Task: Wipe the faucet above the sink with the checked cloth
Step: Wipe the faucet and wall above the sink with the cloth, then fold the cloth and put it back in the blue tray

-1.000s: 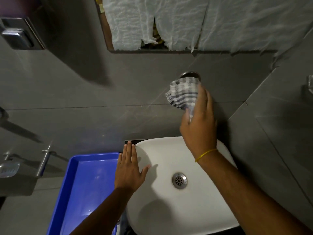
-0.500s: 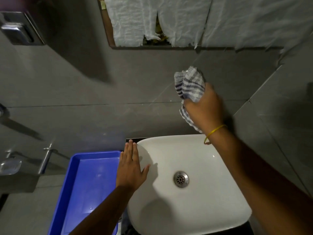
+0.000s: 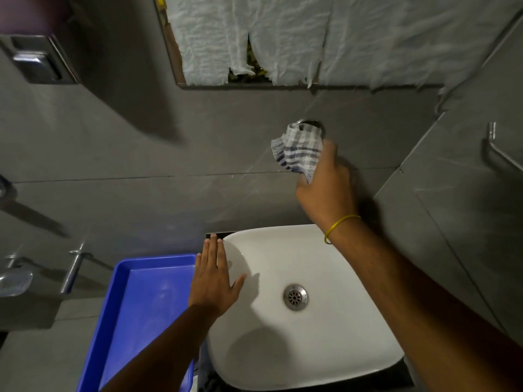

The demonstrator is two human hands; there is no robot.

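The blue-and-white checked cloth (image 3: 300, 149) is bunched over the wall-mounted faucet (image 3: 313, 123), of which only the chrome base ring shows above the cloth. My right hand (image 3: 325, 190), with a yellow band at the wrist, is shut on the cloth and presses it against the faucet from below. The white sink (image 3: 334, 349) sits beneath, its metal drain in the middle. My left hand (image 3: 214, 281) lies flat and open on the sink's left rim, fingers together, thumb out.
A blue plastic tray (image 3: 124, 281) stands left of the sink. Torn white paper (image 3: 254, 38) covers the mirror above. A metal dispenser (image 3: 38, 62) is at the upper left, a soap dish and rail (image 3: 72, 267) at the left, a towel bar (image 3: 498, 154) on the right wall.
My right hand has moved the cloth down and leftward over the faucet, so the chrome base ring shows again. My left hand has stayed on the sink rim.
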